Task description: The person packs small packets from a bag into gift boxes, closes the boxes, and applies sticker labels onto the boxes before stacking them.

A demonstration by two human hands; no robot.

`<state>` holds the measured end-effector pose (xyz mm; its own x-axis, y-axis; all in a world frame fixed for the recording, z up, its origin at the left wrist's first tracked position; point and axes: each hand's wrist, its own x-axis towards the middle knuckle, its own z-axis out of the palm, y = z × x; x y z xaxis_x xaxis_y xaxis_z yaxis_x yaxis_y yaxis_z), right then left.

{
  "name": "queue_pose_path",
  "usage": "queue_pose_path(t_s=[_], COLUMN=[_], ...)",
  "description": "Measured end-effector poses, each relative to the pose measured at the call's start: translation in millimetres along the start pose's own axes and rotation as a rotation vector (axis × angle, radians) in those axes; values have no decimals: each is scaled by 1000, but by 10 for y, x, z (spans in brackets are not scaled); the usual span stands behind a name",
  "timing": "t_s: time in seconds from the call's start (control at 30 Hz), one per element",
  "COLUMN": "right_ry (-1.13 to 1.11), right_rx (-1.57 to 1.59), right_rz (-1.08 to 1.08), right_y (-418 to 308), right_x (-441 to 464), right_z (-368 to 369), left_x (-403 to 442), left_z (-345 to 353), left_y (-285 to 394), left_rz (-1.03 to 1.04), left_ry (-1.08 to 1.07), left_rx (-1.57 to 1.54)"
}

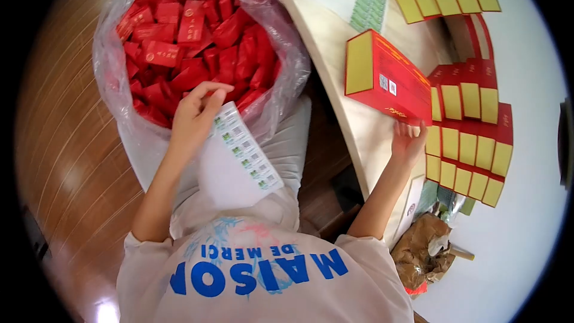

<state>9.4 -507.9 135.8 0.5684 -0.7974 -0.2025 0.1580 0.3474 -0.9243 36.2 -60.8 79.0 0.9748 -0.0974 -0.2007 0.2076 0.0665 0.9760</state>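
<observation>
My left hand (200, 107) is above my lap, thumb and fingers closed at the upper edge of a white sheet of stickers (245, 149). Down one side of the sheet runs a column of small green-and-white labels with square codes. At the table, my right hand (409, 140) has its fingers curled against the near lower corner of a red box (388, 81) with yellow ends. White code labels and gold lettering show on the box's red face. Part of my grip on the box is hidden.
A clear plastic bag (287, 54) full of small red packets (191, 21) stands before my knees. More green label sheets (368, 0) lie on the pale table (326, 54). Stacked red-and-yellow boxes (469, 143) line its right side, near a crumpled brown paper bag (421, 248).
</observation>
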Motion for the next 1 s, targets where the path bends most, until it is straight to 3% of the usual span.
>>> queue_pose_path(t_s=[0.1, 0.13, 0.27, 0.3, 0.4, 0.47, 0.6, 0.73, 0.8, 0.9, 1.0], right_ry=[226, 144, -730, -954, -1114, -1083, -1041, -821, -695, -451, -277], right_rx=[-540, -695, -903, -917, -812, -665, -574, -637, -603, -597, -522], right_rz=[-751, -895, -818, -715, -112, 59, 69, -158, -301, -583, -682], right_y=[171, 159, 535, 621, 783, 914, 947, 586, 243, -285, -720], right_x=[-774, -1161, -1773, -1879, -2185, -2196, -2049, -1767, -1481, -871, -44], right_z=[358, 602, 821, 919, 1144, 1163, 1215, 1269, 1321, 1459, 1597], left_x=[28, 31, 38, 42, 12, -9, -92, -139, -139, -23, 153], left_z=[23, 48, 208, 243, 321, 303, 157, 92, 68, 86, 261], left_y=[-14, -1, 61, 80, 182, 233, 234, 60, 79, 137, 236], left_rz=[-105, -127, -159, -118, -88, 30, -33, 26, -196, -226, -28], left_ry=[-69, -108, -140, -131, -106, -83, -136, -167, -165, -197, -134], left_rx=[-69, -97, -123, -99, -115, -66, -35, 161, 5, 9, 91])
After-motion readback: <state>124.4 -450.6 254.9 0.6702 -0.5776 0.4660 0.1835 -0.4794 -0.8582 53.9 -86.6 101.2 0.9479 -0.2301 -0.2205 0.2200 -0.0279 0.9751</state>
